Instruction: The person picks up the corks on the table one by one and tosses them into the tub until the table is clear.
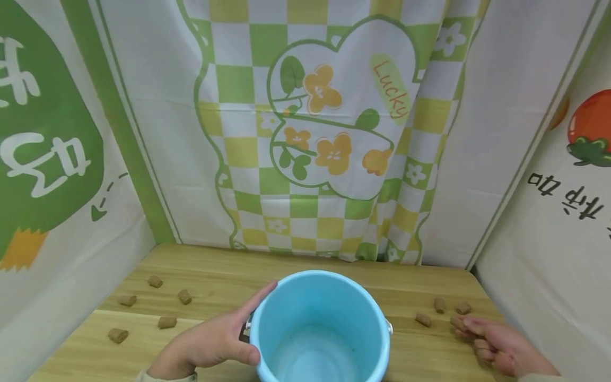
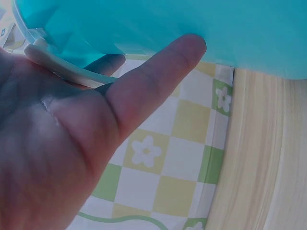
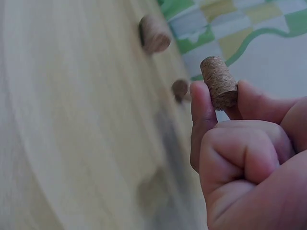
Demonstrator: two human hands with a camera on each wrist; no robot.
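At far left, a printed wall panel (image 1: 43,116) runs out of the head view, its large white characters cut off by the edge. Below it, five loose corks (image 1: 167,322) lie scattered on the wooden tabletop (image 1: 229,265), apart from one another. Next is the left hand (image 1: 215,339), thumb and forefinger spread apart and laid against the side of a light-blue bucket (image 1: 321,318); the remaining fingers are hidden from the head view. The left wrist view shows one straight digit pressed to the outer wall and a fingertip partly covered by the pale handle (image 2: 62,67). The bucket stands upright at centre, its near side lost below the lower edge. Behind the tabletop hangs a checked curtain (image 1: 329,212) marked "Lucky". To the right of the bucket, three further corks (image 1: 422,319) lie near one another. Just beside them, the right hand (image 1: 501,345) has thumb and forefinger clamped on the held cork (image 3: 219,82), other fingers folded; its height above the surface cannot be told. The right wrist view shows only two tabletop corks, with a blurred shadow. At far right, a printed tomato (image 1: 592,124) is cut off by the edge.
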